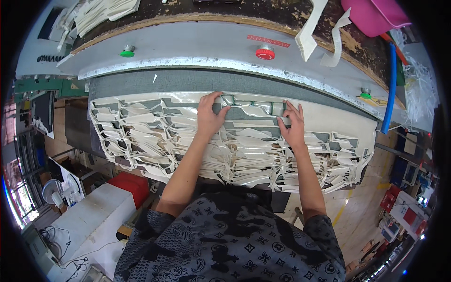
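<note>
While the cut sheet (331, 117) spreads nearest, a green frame (253, 103) lies flat near its far edge
Left hand (210, 117) and right hand (293, 129) pinch its ends, fingers slightly parted; probably stiff, light, best held there; grey mat (141, 82) beyond

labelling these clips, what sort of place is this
Probably a factory workshop: a grey panel with a red button, a pale sheet full of cut-out shapes, and a shaped frame.
</note>
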`<move>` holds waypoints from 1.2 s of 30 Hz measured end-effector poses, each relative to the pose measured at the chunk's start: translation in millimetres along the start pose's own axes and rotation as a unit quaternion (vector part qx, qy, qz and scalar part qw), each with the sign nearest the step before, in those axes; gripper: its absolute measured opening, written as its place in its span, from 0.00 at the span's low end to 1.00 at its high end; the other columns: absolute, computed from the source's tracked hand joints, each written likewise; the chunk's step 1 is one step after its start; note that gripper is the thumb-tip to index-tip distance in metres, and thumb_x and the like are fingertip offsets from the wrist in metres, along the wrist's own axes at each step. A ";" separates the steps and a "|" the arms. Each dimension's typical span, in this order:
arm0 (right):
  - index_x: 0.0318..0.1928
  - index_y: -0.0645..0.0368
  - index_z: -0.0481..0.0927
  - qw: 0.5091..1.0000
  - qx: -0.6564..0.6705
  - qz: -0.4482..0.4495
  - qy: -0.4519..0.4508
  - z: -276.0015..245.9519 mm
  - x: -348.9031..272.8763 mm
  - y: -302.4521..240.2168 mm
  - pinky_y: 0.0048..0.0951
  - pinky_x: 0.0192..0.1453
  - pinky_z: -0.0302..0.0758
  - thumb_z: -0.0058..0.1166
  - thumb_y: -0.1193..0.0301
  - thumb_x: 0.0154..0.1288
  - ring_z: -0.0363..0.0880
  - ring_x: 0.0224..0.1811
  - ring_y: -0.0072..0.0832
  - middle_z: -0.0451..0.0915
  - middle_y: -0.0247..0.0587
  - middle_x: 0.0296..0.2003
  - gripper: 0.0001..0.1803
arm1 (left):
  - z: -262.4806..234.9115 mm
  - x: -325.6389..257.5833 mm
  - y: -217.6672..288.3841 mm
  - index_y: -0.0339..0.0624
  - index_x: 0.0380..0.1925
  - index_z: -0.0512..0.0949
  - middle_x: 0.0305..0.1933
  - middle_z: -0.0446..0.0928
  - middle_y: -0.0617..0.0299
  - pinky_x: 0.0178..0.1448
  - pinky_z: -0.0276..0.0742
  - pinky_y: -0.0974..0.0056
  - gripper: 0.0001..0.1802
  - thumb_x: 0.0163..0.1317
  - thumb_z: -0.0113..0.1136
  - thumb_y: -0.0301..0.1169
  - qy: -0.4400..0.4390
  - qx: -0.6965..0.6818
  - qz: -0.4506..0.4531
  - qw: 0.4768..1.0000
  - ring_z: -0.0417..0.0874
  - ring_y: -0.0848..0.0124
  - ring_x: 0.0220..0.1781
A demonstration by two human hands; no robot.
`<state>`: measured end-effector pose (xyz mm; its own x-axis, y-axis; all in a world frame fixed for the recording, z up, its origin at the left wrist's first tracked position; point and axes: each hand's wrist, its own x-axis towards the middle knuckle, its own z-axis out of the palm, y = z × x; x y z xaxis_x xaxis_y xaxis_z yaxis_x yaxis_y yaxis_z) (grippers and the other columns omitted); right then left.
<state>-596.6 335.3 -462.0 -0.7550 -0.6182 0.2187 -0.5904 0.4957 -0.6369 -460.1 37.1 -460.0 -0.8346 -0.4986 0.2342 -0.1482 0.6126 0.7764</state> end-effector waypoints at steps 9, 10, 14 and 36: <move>0.62 0.55 0.79 0.994 0.034 0.049 0.095 -16.0 -57.9 -101.7 0.51 0.77 0.68 0.69 0.70 0.65 0.75 0.70 0.54 0.79 0.53 0.66 0.26 | -63.9 1.1 28.9 0.41 0.66 0.77 0.55 0.82 0.50 0.62 0.79 0.55 0.36 0.55 0.78 0.25 0.033 -0.045 0.029 0.998 0.83 0.56 0.56; 0.63 0.55 0.79 0.997 0.019 0.035 0.059 -14.8 -79.9 -114.5 0.49 0.75 0.70 0.70 0.69 0.64 0.76 0.69 0.53 0.80 0.52 0.65 0.26 | -76.7 -0.3 18.4 0.41 0.66 0.77 0.52 0.83 0.52 0.57 0.81 0.58 0.34 0.58 0.77 0.25 0.062 -0.048 0.037 0.996 0.84 0.60 0.50; 0.62 0.56 0.81 0.969 0.138 0.053 -0.200 4.1 -144.7 -155.2 0.47 0.72 0.72 0.72 0.64 0.63 0.78 0.65 0.49 0.82 0.50 0.62 0.28 | -142.5 19.8 -23.8 0.35 0.61 0.78 0.40 0.85 0.60 0.41 0.81 0.69 0.22 0.70 0.71 0.26 0.182 -0.162 -0.052 0.969 0.84 0.77 0.34; 0.59 0.59 0.88 0.947 0.150 -0.016 -0.283 11.6 -149.6 -158.6 0.44 0.65 0.78 0.76 0.54 0.58 0.84 0.54 0.50 0.87 0.51 0.49 0.33 | -55.0 -39.0 20.5 0.36 0.50 0.84 0.46 0.86 0.53 0.46 0.86 0.62 0.17 0.63 0.75 0.26 -0.009 -0.128 0.052 0.990 0.89 0.65 0.39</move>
<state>-386.7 342.1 -402.3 -0.4143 -0.9001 -0.1350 -0.4389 0.3275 -0.8367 -401.5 35.4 -421.1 -0.8480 -0.4287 0.3117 0.0759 0.4838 0.8719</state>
